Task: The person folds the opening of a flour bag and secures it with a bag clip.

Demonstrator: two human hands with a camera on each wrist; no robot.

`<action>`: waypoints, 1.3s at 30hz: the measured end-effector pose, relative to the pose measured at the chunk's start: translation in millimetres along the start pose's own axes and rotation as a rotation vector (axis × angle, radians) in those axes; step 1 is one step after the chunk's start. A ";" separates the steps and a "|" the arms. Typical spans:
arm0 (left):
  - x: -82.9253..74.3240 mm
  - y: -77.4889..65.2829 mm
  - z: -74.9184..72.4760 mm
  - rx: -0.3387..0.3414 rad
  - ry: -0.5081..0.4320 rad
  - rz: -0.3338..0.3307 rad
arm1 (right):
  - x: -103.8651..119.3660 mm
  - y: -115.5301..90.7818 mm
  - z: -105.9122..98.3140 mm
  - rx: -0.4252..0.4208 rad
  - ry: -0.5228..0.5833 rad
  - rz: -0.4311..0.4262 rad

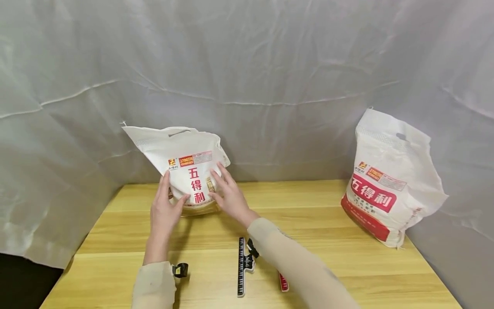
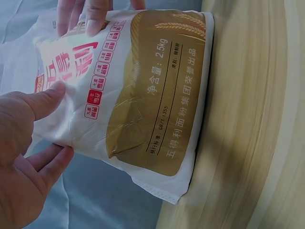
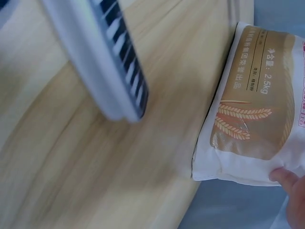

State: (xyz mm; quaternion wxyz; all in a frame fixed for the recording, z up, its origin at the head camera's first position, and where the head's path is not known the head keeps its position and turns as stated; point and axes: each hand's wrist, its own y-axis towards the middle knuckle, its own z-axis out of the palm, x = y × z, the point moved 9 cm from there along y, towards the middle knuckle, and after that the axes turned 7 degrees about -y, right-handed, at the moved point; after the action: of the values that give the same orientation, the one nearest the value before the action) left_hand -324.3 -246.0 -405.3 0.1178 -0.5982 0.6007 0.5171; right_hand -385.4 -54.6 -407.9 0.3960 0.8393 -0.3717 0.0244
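Note:
A white flour bag (image 1: 158, 146) with red lettering and a gold lower panel (image 2: 147, 105) stands at the back left of the table, its top leaning to the left. My left hand (image 1: 164, 212) grips its left side, thumb on the printed front and fingers around the edge. On the opposite side my right hand (image 1: 235, 201) holds the bag with thumb on the front and fingers along the right edge. In the right wrist view, part of the right hand (image 3: 295, 198) shows at the bag's side. The bag's back is hidden.
A second flour bag (image 1: 390, 184) with red panels stands at the right of the wooden table (image 1: 308, 223). Nearer me lies a black clip (image 1: 241, 266) with a piano-key pattern. A red clip (image 1: 284, 282) is partly under my right sleeve. Grey cloth (image 1: 270, 86) hangs behind.

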 end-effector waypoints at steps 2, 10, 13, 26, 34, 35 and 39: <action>3.6 -0.3 -4.0 -0.003 -0.001 -0.015 | 2.9 1.8 4.9 0.018 0.004 0.006; 14.7 2.9 -21.0 -0.005 -0.021 -0.060 | 16.1 11.3 19.3 0.047 0.001 0.025; 19.0 2.7 -26.4 -0.008 -0.026 -0.077 | 20.4 13.3 25.2 0.062 -0.005 0.026; 25.0 1.6 -38.8 -0.002 -0.015 -0.125 | 27.6 18.1 36.6 0.146 0.002 0.080; 20.7 3.8 -40.6 -0.004 -0.012 -0.111 | 29.9 16.3 28.8 0.117 0.141 0.126; 20.7 3.4 -41.0 -0.007 -0.012 -0.119 | 30.9 15.3 26.6 0.104 0.159 0.124; 18.2 0.9 -43.2 -0.045 -0.024 -0.134 | 32.7 9.3 19.2 0.063 0.212 0.110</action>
State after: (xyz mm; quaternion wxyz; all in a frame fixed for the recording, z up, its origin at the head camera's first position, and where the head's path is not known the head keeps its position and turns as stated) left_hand -309.1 -290.0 -399.8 0.1455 -0.6333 0.5461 0.5286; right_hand -372.7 -91.2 -404.2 0.4043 0.8225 -0.3723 0.1463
